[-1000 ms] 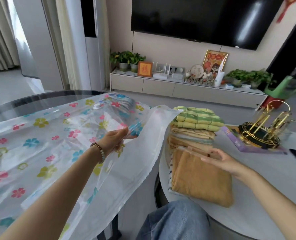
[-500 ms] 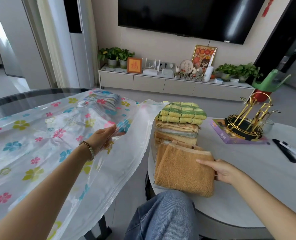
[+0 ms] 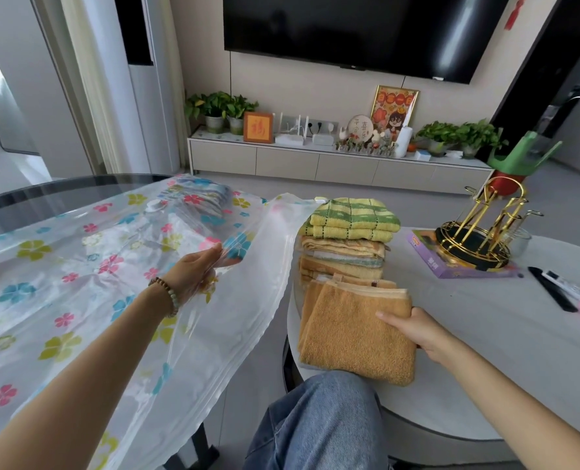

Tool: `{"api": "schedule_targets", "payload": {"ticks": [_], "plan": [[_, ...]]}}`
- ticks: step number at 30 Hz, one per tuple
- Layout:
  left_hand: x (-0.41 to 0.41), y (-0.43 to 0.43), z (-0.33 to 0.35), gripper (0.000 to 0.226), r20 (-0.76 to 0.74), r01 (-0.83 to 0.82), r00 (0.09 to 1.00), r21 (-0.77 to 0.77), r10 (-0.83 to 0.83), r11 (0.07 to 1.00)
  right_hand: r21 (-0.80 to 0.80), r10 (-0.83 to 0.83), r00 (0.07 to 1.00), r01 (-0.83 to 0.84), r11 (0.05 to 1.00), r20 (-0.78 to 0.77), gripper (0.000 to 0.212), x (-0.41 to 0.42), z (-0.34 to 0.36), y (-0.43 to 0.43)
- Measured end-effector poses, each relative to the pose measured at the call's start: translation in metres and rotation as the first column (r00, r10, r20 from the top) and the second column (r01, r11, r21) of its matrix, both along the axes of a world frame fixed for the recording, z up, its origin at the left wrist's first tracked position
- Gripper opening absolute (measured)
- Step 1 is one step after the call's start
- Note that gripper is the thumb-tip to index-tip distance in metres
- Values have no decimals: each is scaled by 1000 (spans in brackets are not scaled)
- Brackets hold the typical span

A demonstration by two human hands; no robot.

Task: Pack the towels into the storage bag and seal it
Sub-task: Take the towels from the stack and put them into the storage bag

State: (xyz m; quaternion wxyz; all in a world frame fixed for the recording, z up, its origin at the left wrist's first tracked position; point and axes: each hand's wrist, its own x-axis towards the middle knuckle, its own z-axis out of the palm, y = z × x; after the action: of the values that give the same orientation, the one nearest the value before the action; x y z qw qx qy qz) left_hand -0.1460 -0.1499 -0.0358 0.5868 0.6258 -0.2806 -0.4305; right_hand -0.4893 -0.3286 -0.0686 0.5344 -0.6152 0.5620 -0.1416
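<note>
The left hand [image 3: 197, 269] reaches in under the upper sheet of the storage bag [image 3: 78, 266] near its mouth, fingers extended and lifting the clear film; it looks meant to hold the opening apart so a towel can slide in, though whether the fingers pinch the film or only prop it I cannot tell. The right hand [image 3: 414, 329] is closed on the right edge of the folded orange towel [image 3: 353, 330], thumb on top and fingers tucked beneath; that towel lies at the near-left edge of the round pale surface [image 3: 485, 351], just beside the bag's mouth, so the carry across should be short.

The bag, clear plastic printed with coloured flowers, is spread flat over the glass surface [image 3: 44, 195] on the left, its zip-strip edge hanging off toward the gap between the two tops; something folded already seems to lie inside at its far end, but the film blurs it. Beyond the orange towel stands the stack of folded towels [image 3: 346, 242], a green-and-yellow checked one on top, touching the held towel's far edge; most of the packing appears still to do, and the seal is open.

Farther right on the pale surface sit a gold cup rack [image 3: 478, 232] on a purple box [image 3: 451, 262], and pens [image 3: 566, 290] at the right edge, all well clear of the work.
</note>
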Motion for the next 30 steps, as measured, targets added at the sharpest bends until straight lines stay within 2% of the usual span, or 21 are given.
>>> {"api": "schedule_targets", "payload": {"ticks": [6, 9, 12, 16, 18, 20, 22, 24, 27, 30], "plan": [[-1, 2, 1, 34, -13, 15, 1000, 0, -15, 1000, -304, 0, 998, -18, 953, -59, 40, 3, -8, 21], [-2, 3, 2, 35, -20, 24, 1000, -1, -24, 1000, -340, -8, 989, -43, 939, -147, 51, 2, -10, 28], [-3, 3, 5, 35, -21, 25, 999, -15, -25, 1000, -402, -33, 985, -37, 915, -166, 47, 2, -6, 35], [-5, 5, 8, 35, -19, 42, 999, -37, -42, 998, -522, -26, 935, -174, 835, -354, 44, 6, -4, 44], [-4, 6, 8, 36, -18, 44, 999, -36, -45, 998, -482, 8, 935, -190, 855, -354, 56, 9, -7, 48], [-4, 6, 8, 37, -17, 45, 999, -33, -46, 998, -421, -52, 971, -54, 906, -235, 69, 10, -8, 46], [-4, 6, 8, 39, -17, 42, 999, -32, -42, 999, -304, -161, 985, 136, 943, -56, 63, 8, -5, 40], [-4, 6, 8, 40, -16, 35, 999, -29, -35, 999, -101, -212, 974, 219, 970, 73, 49, 5, 0, 32], [-4, 7, 10, 39, -31, 33, 999, -22, -33, 999, 60, -165, 983, 160, 985, 87, 46, 0, 5, 23], [-4, 9, 14, 35, -39, 39, 998, -33, -40, 999, 54, -89, 993, 85, 995, 79, 53, 1, 9, 18]]}}
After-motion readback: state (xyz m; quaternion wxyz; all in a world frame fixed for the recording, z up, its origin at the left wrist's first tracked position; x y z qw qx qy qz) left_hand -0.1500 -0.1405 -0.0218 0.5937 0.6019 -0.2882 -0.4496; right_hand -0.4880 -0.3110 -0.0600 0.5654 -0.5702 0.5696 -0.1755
